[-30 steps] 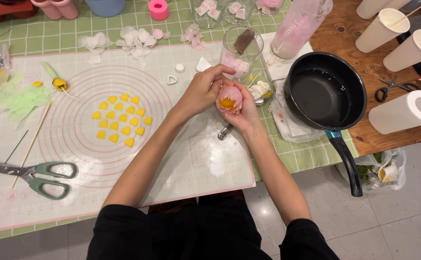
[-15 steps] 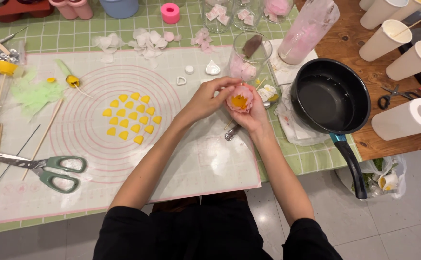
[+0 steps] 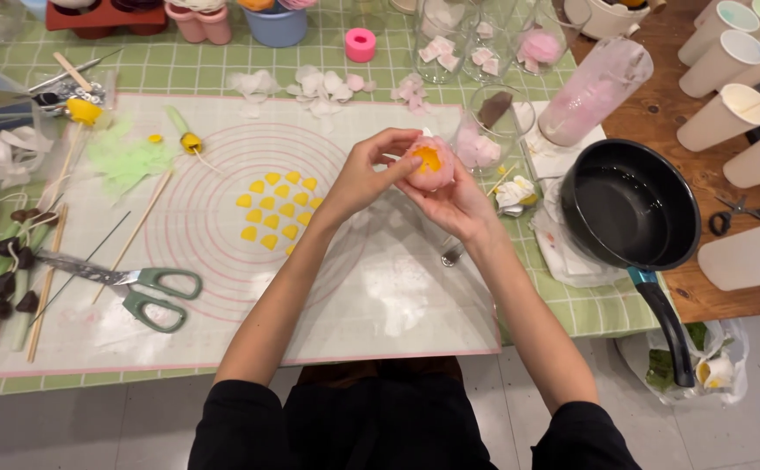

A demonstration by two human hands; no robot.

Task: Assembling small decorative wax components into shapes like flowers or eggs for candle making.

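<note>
Both my hands hold a small pink flower with a yellow centre above the translucent work mat. My right hand cups it from below. Fingers of my left hand press on its left side and top. Several small yellow petal pieces lie in rows on the mat's printed circles, just left of my left wrist. A thin metal tool lies on the mat under my right wrist.
Green-handled scissors lie at the mat's left. Wooden sticks and green stems sit further left. A black pan stands at right, paper cups and black scissors beyond it. Glass jars, white petals and a pink ring line the back.
The view has shifted, so the hands and flower sit a little higher and more central. My left fingers have moved further over the flower's top. Nothing on the mat has moved.
</note>
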